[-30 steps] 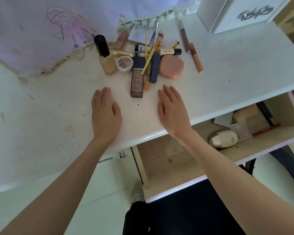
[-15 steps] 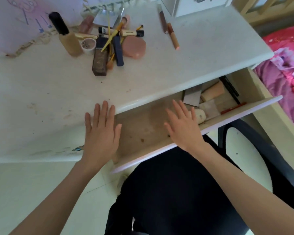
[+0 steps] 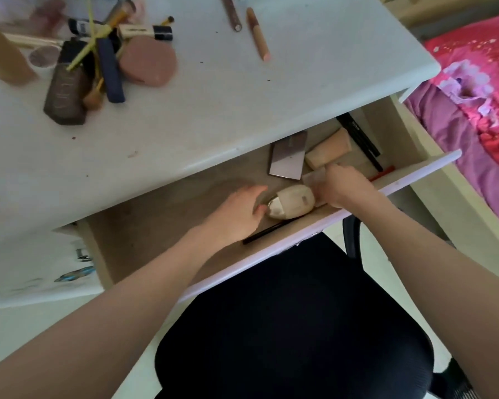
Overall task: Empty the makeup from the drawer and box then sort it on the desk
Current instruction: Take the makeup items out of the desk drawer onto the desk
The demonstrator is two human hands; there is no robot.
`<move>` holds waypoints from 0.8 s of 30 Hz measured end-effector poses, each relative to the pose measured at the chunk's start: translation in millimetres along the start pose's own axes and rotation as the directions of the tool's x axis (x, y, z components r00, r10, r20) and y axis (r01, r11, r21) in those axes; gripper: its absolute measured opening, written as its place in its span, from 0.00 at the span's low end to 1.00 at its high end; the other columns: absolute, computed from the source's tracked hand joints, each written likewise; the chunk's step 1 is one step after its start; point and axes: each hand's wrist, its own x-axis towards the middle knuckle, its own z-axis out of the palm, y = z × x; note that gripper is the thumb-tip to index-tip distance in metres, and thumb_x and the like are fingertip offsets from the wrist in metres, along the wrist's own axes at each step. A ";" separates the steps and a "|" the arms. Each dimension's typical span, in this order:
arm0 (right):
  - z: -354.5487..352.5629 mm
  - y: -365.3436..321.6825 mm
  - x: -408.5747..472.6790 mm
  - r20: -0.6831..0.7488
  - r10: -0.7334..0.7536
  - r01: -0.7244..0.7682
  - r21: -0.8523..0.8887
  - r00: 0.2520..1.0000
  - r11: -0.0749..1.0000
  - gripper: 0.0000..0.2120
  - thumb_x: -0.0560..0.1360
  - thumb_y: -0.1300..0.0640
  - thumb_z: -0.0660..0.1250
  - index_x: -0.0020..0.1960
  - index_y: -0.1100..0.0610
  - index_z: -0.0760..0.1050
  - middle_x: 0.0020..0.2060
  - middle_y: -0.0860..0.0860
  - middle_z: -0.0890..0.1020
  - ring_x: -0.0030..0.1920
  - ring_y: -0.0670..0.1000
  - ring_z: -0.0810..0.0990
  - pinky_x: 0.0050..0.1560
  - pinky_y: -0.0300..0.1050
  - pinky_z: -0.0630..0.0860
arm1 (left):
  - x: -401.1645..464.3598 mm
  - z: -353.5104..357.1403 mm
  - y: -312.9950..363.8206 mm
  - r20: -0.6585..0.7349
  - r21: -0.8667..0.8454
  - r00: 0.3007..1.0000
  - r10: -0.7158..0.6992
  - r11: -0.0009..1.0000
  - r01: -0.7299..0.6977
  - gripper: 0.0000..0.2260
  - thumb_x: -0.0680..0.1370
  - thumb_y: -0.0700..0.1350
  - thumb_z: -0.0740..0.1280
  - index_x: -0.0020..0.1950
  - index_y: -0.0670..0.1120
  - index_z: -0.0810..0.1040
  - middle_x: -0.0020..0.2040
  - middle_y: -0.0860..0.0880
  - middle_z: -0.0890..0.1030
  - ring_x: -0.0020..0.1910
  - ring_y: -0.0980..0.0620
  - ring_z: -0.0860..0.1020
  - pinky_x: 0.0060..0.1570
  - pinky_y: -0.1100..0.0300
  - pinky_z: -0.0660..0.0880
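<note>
The drawer [image 3: 329, 223] stands pulled out under the white desk [image 3: 242, 90]. Inside lie a cream oval case with a gold end [image 3: 293, 204], a mauve palette [image 3: 288, 156], a beige tube [image 3: 327, 148], black pencils [image 3: 360, 136], a red pencil [image 3: 382, 174] and a black pencil [image 3: 267, 231] along the front. My left hand [image 3: 239, 211] reaches in, with its thumb by the case's gold end. My right hand [image 3: 344, 188] is curled over a small translucent piece [image 3: 313, 177] to the right of the case. Several makeup items are piled at the desk's back left, among them a pink compact [image 3: 147, 60].
Two pencil-like sticks [image 3: 258, 38] lie apart at the back of the desk. A black chair seat [image 3: 294, 326] sits below the drawer front. A bed with a pink and purple cover [image 3: 473, 90] is at the right.
Both hands left the desk top and went down into the drawer, the left to the cream case, the right curling onto the translucent piece. The view tilted down and to the right.
</note>
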 end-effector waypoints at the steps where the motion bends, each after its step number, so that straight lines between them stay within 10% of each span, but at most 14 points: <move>1: 1.8 2.2 10.5 0.034 0.023 -0.024 0.029 0.999 0.999 0.15 0.77 0.57 0.61 0.60 0.63 0.70 0.57 0.60 0.76 0.55 0.60 0.75 0.45 0.45 0.68 | 11.2 7.9 2.7 0.018 0.001 1.000 -0.012 1.000 0.012 0.20 0.80 0.44 0.59 0.72 0.45 0.63 0.69 0.45 0.68 0.67 0.47 0.67 0.65 0.58 0.61; 14: 18.6 3.7 55.2 0.107 0.253 -0.265 0.116 0.962 0.957 0.33 0.73 0.56 0.67 0.72 0.65 0.57 0.67 0.64 0.63 0.66 0.62 0.67 0.65 0.54 0.69 | 55.2 46.4 16.0 0.070 0.014 0.975 -0.213 0.977 0.212 0.29 0.71 0.51 0.72 0.67 0.43 0.67 0.64 0.42 0.63 0.62 0.44 0.66 0.62 0.54 0.67; 24: -4.0 -2.2 22.0 -0.033 0.076 -0.065 0.264 0.997 0.962 0.13 0.78 0.61 0.56 0.61 0.64 0.68 0.58 0.63 0.74 0.51 0.60 0.73 0.44 0.45 0.66 | 24.5 20.6 11.2 0.104 -0.090 0.974 -0.203 0.973 0.213 0.18 0.75 0.50 0.68 0.61 0.44 0.73 0.55 0.46 0.76 0.48 0.50 0.74 0.45 0.61 0.68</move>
